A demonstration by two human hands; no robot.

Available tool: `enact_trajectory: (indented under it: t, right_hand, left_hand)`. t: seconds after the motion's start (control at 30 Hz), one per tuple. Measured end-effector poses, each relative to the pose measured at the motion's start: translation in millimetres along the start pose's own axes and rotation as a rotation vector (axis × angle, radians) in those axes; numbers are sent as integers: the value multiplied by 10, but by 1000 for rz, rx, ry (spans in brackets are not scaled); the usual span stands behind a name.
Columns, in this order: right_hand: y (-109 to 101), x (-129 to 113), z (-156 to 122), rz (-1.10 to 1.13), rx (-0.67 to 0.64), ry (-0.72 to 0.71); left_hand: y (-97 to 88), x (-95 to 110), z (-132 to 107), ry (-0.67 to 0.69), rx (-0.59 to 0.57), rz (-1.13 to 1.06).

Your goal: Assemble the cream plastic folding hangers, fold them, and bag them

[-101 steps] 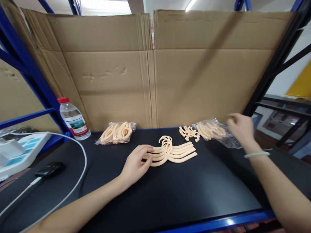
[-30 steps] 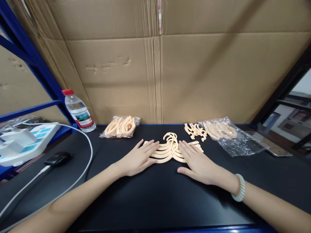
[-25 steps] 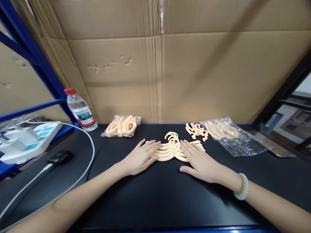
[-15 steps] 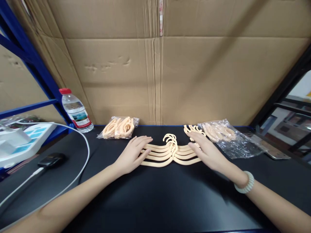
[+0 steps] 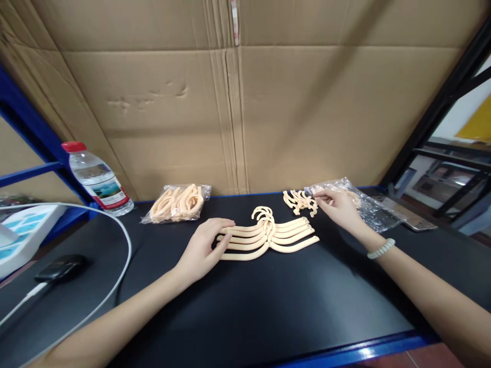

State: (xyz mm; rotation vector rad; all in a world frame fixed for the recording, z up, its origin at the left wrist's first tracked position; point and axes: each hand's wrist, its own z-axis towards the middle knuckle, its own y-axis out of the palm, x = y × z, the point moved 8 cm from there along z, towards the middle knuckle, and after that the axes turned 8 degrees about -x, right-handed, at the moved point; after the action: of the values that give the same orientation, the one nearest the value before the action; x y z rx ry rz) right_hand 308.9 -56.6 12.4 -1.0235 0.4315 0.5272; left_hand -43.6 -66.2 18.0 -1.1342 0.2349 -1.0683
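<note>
Several peach plastic hangers (image 5: 276, 236) lie fanned in a flat stack on the black table (image 5: 249, 301). My left hand (image 5: 203, 248) rests open on the stack's left ends, fingers flat. My right hand (image 5: 339, 207) has reached to the far right, fingers curled at the mouth of a clear plastic bag (image 5: 364, 204) holding more peach parts. A small loose heap of peach pieces (image 5: 299, 201) lies just left of that hand. I cannot see whether the fingers hold a piece.
A sealed bag of peach parts (image 5: 177, 200) lies at the back left, near a water bottle (image 5: 95, 179). A white cable (image 5: 115, 276), a black device (image 5: 61, 267) and a white box (image 5: 23, 235) sit on the left. Cardboard (image 5: 245, 102) walls the back.
My right hand left the hanger stack and moved back right to the clear bag. My left hand stayed on the stack's left ends. The view swung slightly right.
</note>
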Motion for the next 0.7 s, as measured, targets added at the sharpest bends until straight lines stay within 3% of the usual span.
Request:
enact_trajectory:
  t: [0.27,0.7]
  right_hand:
    - [71,-15,27,-107,-88,-59]
    - [366,-178,127,-313,-223,-257]
  left_hand:
    - [-19,151,-1,71,-15,47]
    - [229,422,-54,114,-184,129]
